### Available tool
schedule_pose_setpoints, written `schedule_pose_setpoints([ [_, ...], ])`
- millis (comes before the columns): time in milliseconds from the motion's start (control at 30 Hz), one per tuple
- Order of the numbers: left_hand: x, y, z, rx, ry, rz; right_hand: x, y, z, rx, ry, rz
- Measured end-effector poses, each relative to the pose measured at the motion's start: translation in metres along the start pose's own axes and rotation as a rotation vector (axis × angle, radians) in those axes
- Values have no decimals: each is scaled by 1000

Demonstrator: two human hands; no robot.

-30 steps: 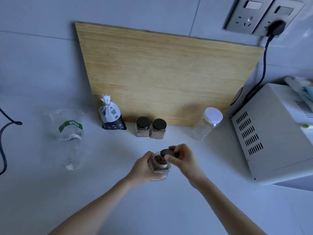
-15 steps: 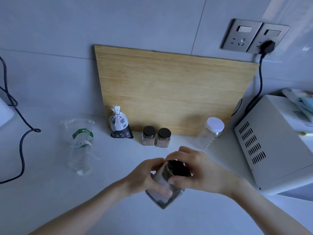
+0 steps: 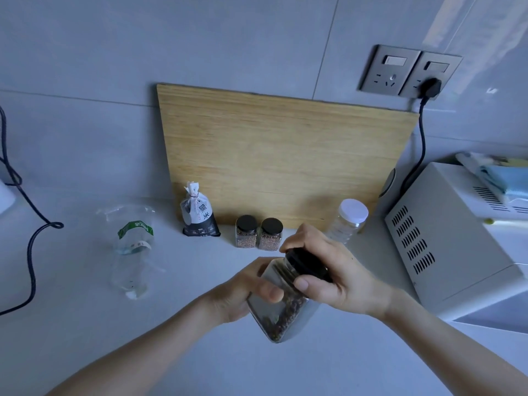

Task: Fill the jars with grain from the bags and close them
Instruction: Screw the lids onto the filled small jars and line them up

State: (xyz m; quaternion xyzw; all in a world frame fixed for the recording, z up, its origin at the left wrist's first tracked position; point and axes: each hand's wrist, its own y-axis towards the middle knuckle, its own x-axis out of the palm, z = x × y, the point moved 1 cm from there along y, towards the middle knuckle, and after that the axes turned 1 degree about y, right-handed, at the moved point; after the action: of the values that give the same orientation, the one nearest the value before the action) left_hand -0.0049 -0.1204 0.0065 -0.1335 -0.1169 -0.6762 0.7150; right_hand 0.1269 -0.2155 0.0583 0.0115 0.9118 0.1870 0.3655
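A second ago the jar (image 3: 281,312) stood upright on the counter (image 3: 71,324) with its mouth open and brown grain showing, and the black lid (image 3: 305,261) was only being brought over it. Now the lid sits on the mouth and the jar is tipped over, with its base toward the person and its top leaning away to the right. It seems lifted off the counter, though whether its lowest corner touches cannot be told. The left hand (image 3: 240,290) grips the glass body, thumb across the near face. The right hand (image 3: 337,270) is curled round the lid, thumb on its near edge and fingers over the far side. The two hands are close together on the one jar. The grain (image 3: 285,310) has slid along the lower side. This reads as the closing step for this jar: filling is done and the lid is probably being screwed tight, but how far the thread has caught cannot be seen. Two more capped jars (image 3: 258,232) with grain stand side by side at the foot of the wooden board (image 3: 280,155), just right of the tied black bag (image 3: 198,215). A clear bag (image 3: 133,247) lies to the left, looking emptied.
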Motion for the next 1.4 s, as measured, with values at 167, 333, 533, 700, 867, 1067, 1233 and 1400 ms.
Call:
schedule_pose_setpoints([
  [167, 0, -5, 6, 53, 204, 158, -4, -2, -4, 5, -218, -76],
  [333, -3, -8, 9, 20, 337, 131, 0, 1, -9, -91, -403, -149],
  [533, 0, -11, 1, -61, 246, -35, 7, 3, -13, -270, -379, -322],
  [700, -12, -6, -8, -47, 146, 38, 5, 11, -10, -180, -469, -291],
  [867, -23, -1, -13, -4, 203, 211, 9, 13, 11, 48, -410, -213],
  [1067, -48, 13, -19, -105, 318, 292, 9, 19, 45, 259, -282, -261],
  [1233, -90, 7, -40, -295, 507, 566, 2, 28, 118, 475, -509, -299],
  [1400, -128, -5, -54, -343, 504, 897, 10, 42, 194, 649, -636, -384],
])
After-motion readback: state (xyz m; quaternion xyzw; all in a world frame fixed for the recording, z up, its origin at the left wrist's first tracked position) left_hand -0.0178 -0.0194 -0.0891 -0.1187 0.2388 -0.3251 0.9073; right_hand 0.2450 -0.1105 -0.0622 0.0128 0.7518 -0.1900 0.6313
